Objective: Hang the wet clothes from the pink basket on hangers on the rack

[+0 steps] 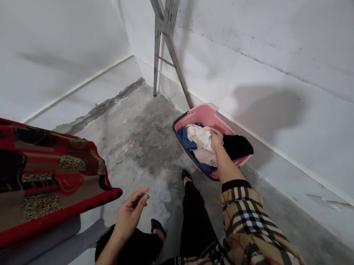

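Note:
My right hand (216, 139) reaches into a pink laundry basket (207, 113) with a dark rim. Its fingers are closed on a white garment (199, 134) lying on top of the pile. Blue clothing (186, 139) shows beside and under the white cloth, and a black garment (237, 147) hangs over the basket's right end. My left hand (132, 210) is held in the air above the floor, loosely curled with nothing in it. Nearest to it is the tip of a board with a red, patterned cloth cover (68, 185), which looks like an ironing board.
A grey metal frame with splayed legs (172, 52) stands against the corner behind the basket. White walls (262, 65) meet the rough concrete floor (140, 133). My feet in black shoes (186, 174) are close to the basket's near side.

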